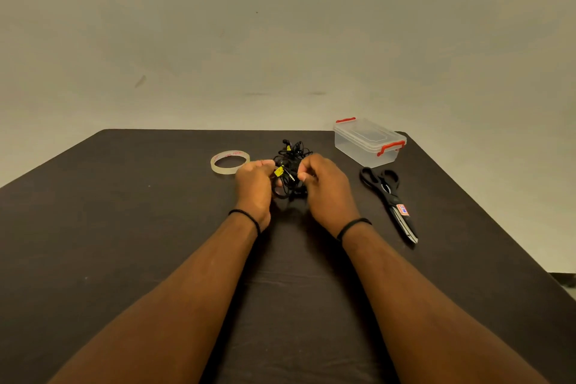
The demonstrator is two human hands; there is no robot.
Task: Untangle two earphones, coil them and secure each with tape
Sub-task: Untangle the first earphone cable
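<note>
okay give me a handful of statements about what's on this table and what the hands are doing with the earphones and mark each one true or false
1. Both hands hold the tangle of black earphones. True: the left hand and the right hand grip it from either side.
2. The roll of tape lies to the right of the scissors. False: it lies left of the hands; the scissors lie on the right.
3. The clear plastic box has its lid on. True, with red clasps.
4. The scissors are inside the box. False: they lie on the table, nearer than the box.
5. The earphones are already neatly coiled. False: they are a tangled bundle.
</note>
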